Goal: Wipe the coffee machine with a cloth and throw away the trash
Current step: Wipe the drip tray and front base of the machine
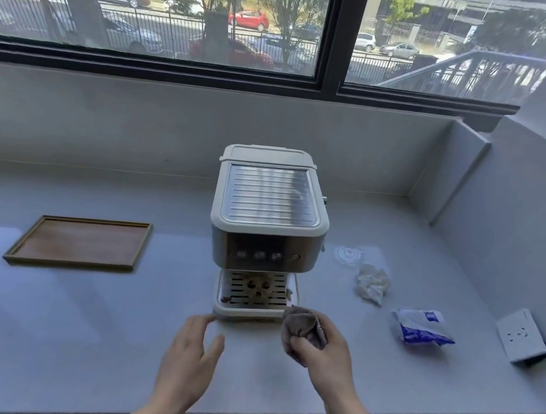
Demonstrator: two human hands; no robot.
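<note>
Two hands work before the white-and-steel coffee machine (268, 220) on the grey tabletop (79, 314): the right hand (323, 347) clutches a bunched grey cloth (303, 324) beside the stained drip tray (253, 299), the left hand (189, 361) hovers open, and a hard wipe could smear the stains or shove the tray.

both forearms are cut off by the bottom edge, the print on the blue packet (423, 328) is too blurred to read, and the cloth (305, 326) hides the right hand's (324, 350) fingertips.
</note>
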